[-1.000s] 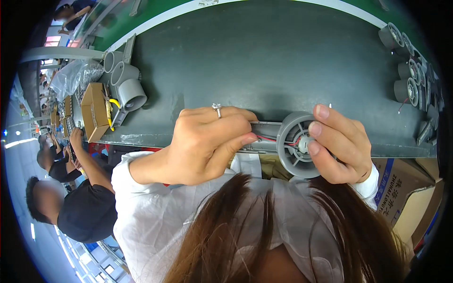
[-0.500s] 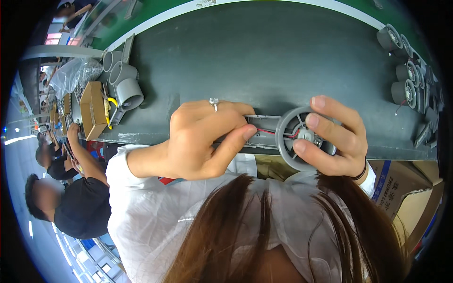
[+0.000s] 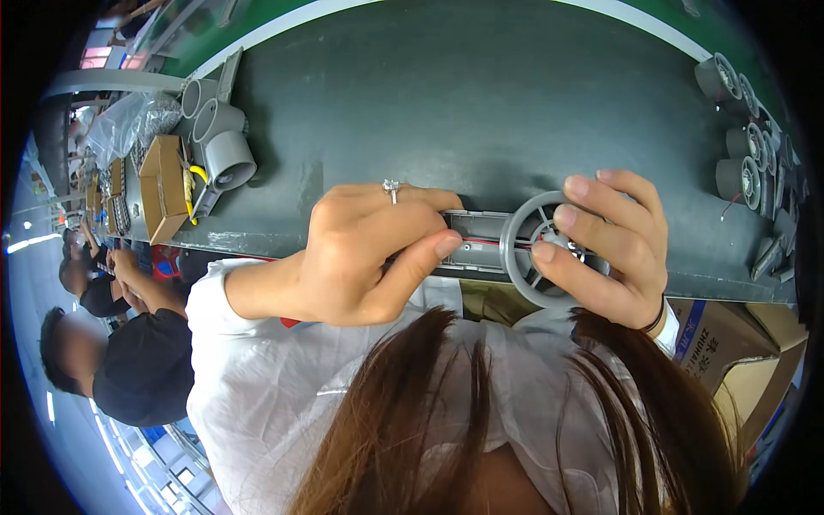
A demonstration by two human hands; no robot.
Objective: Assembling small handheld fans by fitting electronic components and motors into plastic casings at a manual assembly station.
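A grey plastic fan housing [image 3: 510, 251] lies across my hands at the near edge of the table, with a round ring on the right and an open, channel-like handle [image 3: 482, 225] on the left. Inside the channel runs a thin red wire [image 3: 482, 241] toward the ring's centre. My left hand [image 3: 365, 253] is closed around the handle's far left end, thumb and forefinger together at the wire; the tips' exact hold is hidden. With its fingers curled over the ring, my right hand [image 3: 622, 249] grips the housing, the thumb near the hub, which is partly covered.
Similar grey housings [image 3: 230, 160] stand at the table's left, beside yellow-handled pliers [image 3: 190, 193] and an open cardboard box [image 3: 165, 190]. More housings with hubs and wires [image 3: 738, 180] line the right edge. A carton [image 3: 730, 343] sits below right. Co-workers [image 3: 142, 369] are at the left.
The red wire now lies straighter along the handle channel. My right thumb has shifted up toward the hub, while my left hand stays nearly in place. The whole view has shifted slightly.
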